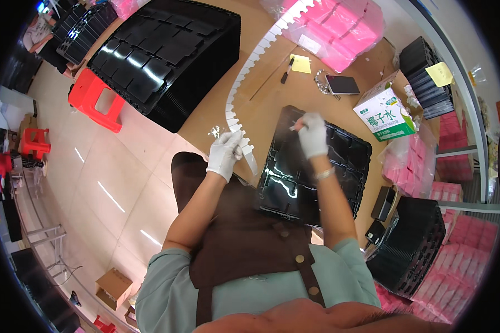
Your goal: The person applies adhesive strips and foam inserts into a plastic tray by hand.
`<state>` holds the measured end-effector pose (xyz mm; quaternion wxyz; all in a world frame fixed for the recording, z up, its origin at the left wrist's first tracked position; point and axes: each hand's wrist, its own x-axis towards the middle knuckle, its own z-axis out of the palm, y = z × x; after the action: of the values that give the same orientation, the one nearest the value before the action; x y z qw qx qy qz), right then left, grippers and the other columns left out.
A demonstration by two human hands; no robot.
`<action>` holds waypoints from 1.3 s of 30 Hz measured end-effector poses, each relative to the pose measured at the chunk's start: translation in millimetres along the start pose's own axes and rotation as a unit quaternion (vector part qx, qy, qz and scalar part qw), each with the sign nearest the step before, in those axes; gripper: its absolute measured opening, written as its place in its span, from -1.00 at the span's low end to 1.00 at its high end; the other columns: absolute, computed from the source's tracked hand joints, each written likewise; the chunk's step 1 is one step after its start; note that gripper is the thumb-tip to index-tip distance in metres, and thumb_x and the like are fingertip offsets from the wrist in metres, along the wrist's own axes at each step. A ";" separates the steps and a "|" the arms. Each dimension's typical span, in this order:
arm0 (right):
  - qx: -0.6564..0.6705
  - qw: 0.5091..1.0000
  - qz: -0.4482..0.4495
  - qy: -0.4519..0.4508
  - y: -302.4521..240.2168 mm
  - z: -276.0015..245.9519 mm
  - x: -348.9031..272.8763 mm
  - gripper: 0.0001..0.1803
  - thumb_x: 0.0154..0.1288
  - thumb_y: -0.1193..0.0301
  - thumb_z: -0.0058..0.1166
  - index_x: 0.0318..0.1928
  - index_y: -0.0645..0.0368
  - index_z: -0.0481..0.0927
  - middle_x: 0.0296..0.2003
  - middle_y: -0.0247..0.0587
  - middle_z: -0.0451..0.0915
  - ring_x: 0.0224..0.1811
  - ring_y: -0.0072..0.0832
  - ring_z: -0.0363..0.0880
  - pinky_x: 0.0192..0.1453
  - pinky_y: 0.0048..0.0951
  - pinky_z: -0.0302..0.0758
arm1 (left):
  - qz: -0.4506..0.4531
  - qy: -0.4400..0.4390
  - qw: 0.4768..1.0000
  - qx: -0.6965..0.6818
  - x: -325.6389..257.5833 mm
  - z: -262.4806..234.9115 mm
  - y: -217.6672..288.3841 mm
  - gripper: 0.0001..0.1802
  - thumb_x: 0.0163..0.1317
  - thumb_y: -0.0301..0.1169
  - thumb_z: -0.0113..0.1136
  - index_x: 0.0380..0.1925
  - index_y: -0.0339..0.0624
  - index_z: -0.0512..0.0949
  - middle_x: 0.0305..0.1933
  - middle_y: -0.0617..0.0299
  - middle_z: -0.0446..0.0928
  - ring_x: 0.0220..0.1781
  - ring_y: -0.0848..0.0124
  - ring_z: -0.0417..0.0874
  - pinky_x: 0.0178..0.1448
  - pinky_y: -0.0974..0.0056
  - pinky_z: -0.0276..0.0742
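My left hand, in a white glove, is closed on a long white strip with notched edges near its lower end. From there the strip curves up and away across the table. Over the far left part of a shiny black plastic tray with compartments is my right hand, also gloved. Its fingers are drawn together and slightly blurred; a small pale bit shows at the tips, too unclear to name. The tray lies on the brown table in front of me, its near edge by my apron.
A tall stack of black trays stands at the left. Farther off lie a yellow note pad, a black marker and a phone. Pink wrapped bundles and a white-green carton stand right. A red stool is beside the table.
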<state>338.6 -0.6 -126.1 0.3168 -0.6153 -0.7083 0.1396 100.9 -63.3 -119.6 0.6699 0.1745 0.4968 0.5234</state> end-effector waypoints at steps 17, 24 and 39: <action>-0.181 0.922 0.241 -0.243 32.2 12.1 99.5 -0.36 -0.18 0.30 0.39 -0.06 0.29 0.44 -0.16 0.14 0.58 -0.06 0.02 0.55 0.03 -0.21 0.47 | 0.056 0.012 0.992 0.113 -22.4 14.9 6.1 -0.79 0.24 -0.31 0.17 -0.45 -0.22 0.49 -0.69 0.37 0.36 -0.69 0.62 0.33 -0.57 0.51 0.21; 0.300 0.935 0.058 -0.178 -59.4 7.1 -15.6 -0.75 0.09 0.42 0.24 -0.24 0.28 0.56 -0.40 -0.32 0.59 -0.36 -0.65 0.50 -0.25 -0.58 0.45 | 0.105 0.010 0.990 0.096 -30.6 11.7 0.8 -0.79 0.24 -0.32 0.17 -0.40 -0.27 0.51 -0.64 0.33 0.43 -0.67 0.61 0.38 -0.54 0.52 0.28; 0.357 0.930 0.065 -0.062 -95.0 -25.4 -83.2 -0.85 -0.06 0.73 0.13 -0.44 0.27 0.55 -0.35 -0.38 0.48 -0.37 -0.61 0.47 -0.30 -0.62 0.42 | 0.000 -0.011 0.998 -0.066 -27.7 28.1 -1.8 -0.74 0.26 -0.30 0.13 -0.25 -0.31 0.49 -0.62 0.28 0.44 -0.67 0.57 0.36 -0.52 0.50 0.34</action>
<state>283.5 -104.7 -74.0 0.4611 -0.4959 -0.5884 0.4419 126.9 -80.1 -95.1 0.6853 0.1353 0.4538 0.5532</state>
